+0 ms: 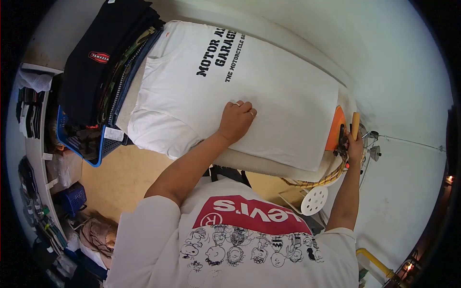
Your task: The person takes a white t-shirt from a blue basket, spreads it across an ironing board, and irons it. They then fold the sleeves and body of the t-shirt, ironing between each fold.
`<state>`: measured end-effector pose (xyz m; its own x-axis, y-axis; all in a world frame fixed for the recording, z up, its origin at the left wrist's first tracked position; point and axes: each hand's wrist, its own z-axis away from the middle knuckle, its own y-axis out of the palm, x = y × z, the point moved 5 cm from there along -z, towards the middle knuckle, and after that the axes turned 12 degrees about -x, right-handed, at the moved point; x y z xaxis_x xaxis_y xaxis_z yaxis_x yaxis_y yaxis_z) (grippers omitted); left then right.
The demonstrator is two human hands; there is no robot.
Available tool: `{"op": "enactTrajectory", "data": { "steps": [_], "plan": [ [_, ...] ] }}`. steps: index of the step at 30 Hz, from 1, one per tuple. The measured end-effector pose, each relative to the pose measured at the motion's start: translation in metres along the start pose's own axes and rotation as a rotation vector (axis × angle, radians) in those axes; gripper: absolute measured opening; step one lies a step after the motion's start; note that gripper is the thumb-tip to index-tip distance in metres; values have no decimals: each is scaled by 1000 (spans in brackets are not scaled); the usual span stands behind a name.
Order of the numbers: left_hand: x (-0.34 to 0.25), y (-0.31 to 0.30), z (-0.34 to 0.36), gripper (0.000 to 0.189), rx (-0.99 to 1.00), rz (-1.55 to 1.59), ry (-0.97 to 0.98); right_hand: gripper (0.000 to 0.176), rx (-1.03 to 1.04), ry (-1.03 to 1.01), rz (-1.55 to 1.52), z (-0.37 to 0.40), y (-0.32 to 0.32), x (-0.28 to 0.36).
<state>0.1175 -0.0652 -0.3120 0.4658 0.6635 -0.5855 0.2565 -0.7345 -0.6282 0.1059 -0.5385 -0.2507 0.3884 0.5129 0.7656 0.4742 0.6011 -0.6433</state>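
A white T-shirt [283, 96] with black lettering lies spread flat over a padded ironing board [254, 161]. My left hand [237, 120] rests on the middle of the shirt, its fingers curled in and a ring showing; no cloth is visibly bunched in it. At the board's right end, my right hand [354, 145] is closed around the handle of an iron [343, 140], partly hidden by the fingers. A tan handle-like piece [355, 125] sticks up there. Beside the iron, an orange pointed plate [335, 128] borders the shirt's edge.
Folded dark clothes [91, 62] are stacked at the board's left end, above a blue basket [102, 146]. Shelves [41, 144] with clothing line the left side. A yellow-black cord [331, 180] hangs by the board near a white stool [315, 200]. A wall [403, 96] stands right.
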Motion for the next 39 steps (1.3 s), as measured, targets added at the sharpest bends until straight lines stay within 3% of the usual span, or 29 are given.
{"op": "enactTrajectory", "data": {
  "steps": [3, 5, 6, 8, 10, 11, 13, 14, 16, 18, 19, 21, 23, 25, 29, 36, 39],
  "plan": [
    [-5, 1, 2, 12, -14, -103, 62, 35, -2, 10, 14, -2, -3, -5],
    [2, -16, 9, 9, -70, 221, -116, 36, 8, 14, 39, -4, -3, -8],
    [2, -28, 17, 9, -72, 212, -115, 37, 19, -5, 24, -4, -3, -8],
    [12, -64, 47, 11, -159, 309, -317, 37, 39, -31, 2, -3, -3, -4],
    [39, -111, 89, 9, -266, 117, -416, 34, 92, -28, -69, 2, -1, 6],
    [74, -133, 134, 10, -238, 146, -704, 31, 103, 21, -113, 0, 0, 3],
    [94, -211, 168, 13, -350, -295, -622, 28, 135, 69, -56, -16, -4, -5],
    [100, -244, 181, 14, -401, -397, -829, 26, 144, 125, 10, -21, -3, -8],
    [120, -283, 206, 19, -366, -573, -778, 30, 111, 115, 96, -7, -4, 32],
    [97, -316, 182, 31, -548, -664, -640, 38, 56, 155, 225, 19, -5, 62],
    [107, -315, 180, 31, -556, -669, -652, 38, 64, 143, 228, 29, -1, 68],
    [135, -304, 155, 35, -498, -679, -485, 42, 126, -17, 206, 48, 12, 90],
    [165, -282, 105, 24, -516, -426, -548, 43, 227, -10, 193, 80, 45, 123],
    [194, -251, 52, 35, -421, -377, -590, 46, 382, -20, 177, 111, 90, 152],
    [235, -211, -14, 35, -147, -462, -939, 49, 573, -313, 210, 161, 188, 205],
    [249, -211, -13, 23, -382, -170, -812, 60, 747, -679, 347, 236, 322, 311],
    [252, -215, -7, 24, -329, -131, -814, 61, 758, -771, 351, 253, 370, 351]
  ]
}}
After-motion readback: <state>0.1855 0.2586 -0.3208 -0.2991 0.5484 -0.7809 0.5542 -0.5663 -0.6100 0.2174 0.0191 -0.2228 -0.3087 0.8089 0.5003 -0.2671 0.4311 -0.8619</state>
